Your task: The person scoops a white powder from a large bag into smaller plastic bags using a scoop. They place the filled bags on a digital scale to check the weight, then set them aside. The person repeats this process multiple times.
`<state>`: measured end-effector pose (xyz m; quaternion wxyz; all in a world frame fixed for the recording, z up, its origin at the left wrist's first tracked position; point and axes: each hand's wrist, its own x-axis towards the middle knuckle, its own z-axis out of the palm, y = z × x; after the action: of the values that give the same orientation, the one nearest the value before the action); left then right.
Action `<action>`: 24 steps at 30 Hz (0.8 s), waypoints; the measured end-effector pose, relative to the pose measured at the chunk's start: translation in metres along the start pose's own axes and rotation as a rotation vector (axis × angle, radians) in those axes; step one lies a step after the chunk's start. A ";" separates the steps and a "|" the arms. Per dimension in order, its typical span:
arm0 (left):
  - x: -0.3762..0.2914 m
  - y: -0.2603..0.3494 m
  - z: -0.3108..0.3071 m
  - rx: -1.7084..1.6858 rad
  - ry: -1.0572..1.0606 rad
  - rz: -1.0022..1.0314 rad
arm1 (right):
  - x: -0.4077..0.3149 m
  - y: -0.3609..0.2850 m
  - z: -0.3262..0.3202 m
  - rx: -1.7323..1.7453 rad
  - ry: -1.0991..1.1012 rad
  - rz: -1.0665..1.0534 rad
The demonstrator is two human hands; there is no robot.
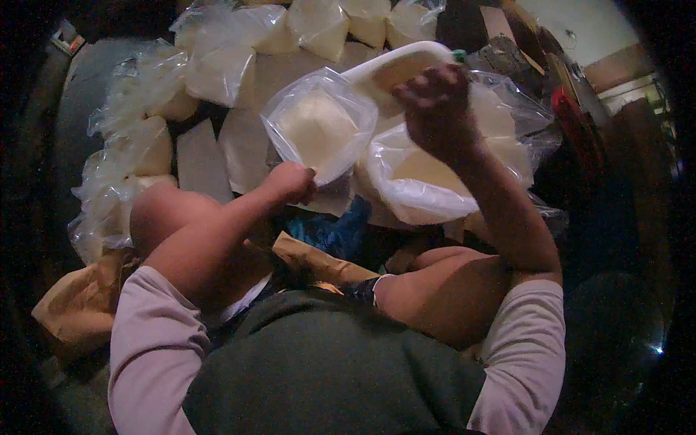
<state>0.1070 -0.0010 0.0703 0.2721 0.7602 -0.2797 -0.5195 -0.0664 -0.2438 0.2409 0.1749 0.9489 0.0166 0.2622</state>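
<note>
My left hand [296, 184] pinches the near rim of an open clear plastic bag [318, 128] that holds a pale granular or powdery substance. Above and to the right, my right hand [437, 103] is closed at the end of a white plastic scoop or cut container [399, 60], whose other end reaches the bag's upper right edge. Something small and green shows beside the knuckles. Below my right forearm stands a larger open plastic-lined bag [424, 174] with similar pale contents. The scoop's grip is partly hidden by my fingers.
Several filled clear bags [217, 65] line the far side and the left [136, 144]. Cardboard [204, 160] lies beneath and between them. Brown paper [81, 299] is at the lower left, with blue plastic [331, 228] between my legs. A red object [568, 111] is at the right.
</note>
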 end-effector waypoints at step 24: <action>-0.010 0.013 0.001 -0.065 -0.057 -0.019 | -0.258 0.051 0.174 0.134 -1.162 0.248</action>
<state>0.1007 -0.0036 0.0856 0.2837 0.7383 -0.2629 -0.5526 -0.2045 -0.3795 -0.0084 0.0632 0.9407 -0.1763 -0.2828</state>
